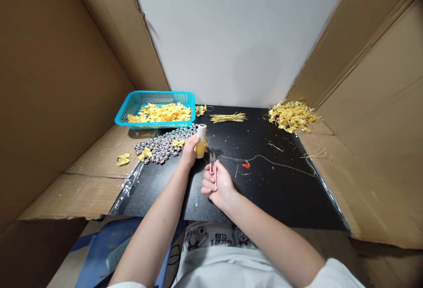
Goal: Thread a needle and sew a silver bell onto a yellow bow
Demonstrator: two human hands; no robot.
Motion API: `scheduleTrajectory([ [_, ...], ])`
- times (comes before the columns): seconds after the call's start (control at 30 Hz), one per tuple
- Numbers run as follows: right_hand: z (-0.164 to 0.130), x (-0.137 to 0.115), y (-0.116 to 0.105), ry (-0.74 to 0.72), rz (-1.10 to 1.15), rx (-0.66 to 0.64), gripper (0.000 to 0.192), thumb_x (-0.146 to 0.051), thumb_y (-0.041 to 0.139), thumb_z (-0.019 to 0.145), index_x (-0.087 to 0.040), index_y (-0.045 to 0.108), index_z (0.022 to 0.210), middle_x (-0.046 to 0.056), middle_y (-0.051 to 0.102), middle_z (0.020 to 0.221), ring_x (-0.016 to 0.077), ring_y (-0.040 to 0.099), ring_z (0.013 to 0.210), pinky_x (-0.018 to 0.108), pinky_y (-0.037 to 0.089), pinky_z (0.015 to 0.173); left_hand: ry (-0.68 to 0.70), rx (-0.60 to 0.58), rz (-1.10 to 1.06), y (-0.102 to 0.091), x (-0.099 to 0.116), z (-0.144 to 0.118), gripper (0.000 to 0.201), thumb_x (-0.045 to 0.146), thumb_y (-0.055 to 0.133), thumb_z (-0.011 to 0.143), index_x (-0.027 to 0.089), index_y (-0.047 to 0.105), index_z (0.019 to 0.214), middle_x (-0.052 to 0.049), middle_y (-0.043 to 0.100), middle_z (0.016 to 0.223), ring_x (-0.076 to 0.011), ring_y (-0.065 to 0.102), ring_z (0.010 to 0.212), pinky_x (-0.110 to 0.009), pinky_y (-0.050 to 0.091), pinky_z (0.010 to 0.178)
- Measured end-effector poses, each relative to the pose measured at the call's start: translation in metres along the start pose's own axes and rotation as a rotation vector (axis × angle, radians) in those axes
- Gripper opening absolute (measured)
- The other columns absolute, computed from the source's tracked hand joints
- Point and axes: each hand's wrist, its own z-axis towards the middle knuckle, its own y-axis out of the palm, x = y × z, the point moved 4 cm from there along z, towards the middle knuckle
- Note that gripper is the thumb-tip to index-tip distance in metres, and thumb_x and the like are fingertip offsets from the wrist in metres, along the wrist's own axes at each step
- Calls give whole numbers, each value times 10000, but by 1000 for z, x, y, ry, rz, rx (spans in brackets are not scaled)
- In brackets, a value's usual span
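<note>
My left hand [190,149] is closed round a spool of yellow thread [200,148], whose white core sticks up at the top. In my right hand [220,186] is a pair of small pink-handled scissors [212,164], blades pointing away from me and slightly apart. The blades are close to the lower right of the spool. A thin thread [243,159] trails from near the spool across the black tabletop to the right. Just left of my left hand lie many silver bells or beads [161,147] with yellow bows [145,153] among them.
A turquoise basket [155,125] of yellow bows stands at the back left. Behind the spool lies a bundle of yellow ties [228,117]. A heap of yellow bows with strings [292,115] sits back right. A red scrap [245,165] lies near my right hand. Cardboard walls [380,59] flank the table.
</note>
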Motion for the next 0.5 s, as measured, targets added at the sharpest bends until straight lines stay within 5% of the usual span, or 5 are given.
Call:
scheduleTrajectory([
  [0.2,-12,-3,-13,-95,-173,-71,430,-457,301,1005,-187,511,745,-114,313,413,43,119,318,185,124,376,-12,19,-15,-4,-6,2,435,577,594,740,150,624,820,-19,618,607,-142,561,470,-264,449,470],
  [0.37,-19,-69,-23,-579,-544,-10,371,-493,750,682,-187,582,808,-129,302,513,34,170,403,193,142,406,-21,36,-34,-1,-4,5,494,626,568,743,145,612,849,-17,616,608,-141,558,465,-264,445,472],
  [0.5,-19,-100,-15,-922,-939,76,338,-361,811,596,-166,655,823,-118,291,512,60,246,472,223,202,475,-16,13,-29,13,6,-1,530,657,574,740,139,606,848,-20,614,612,-143,560,484,-265,445,487],
])
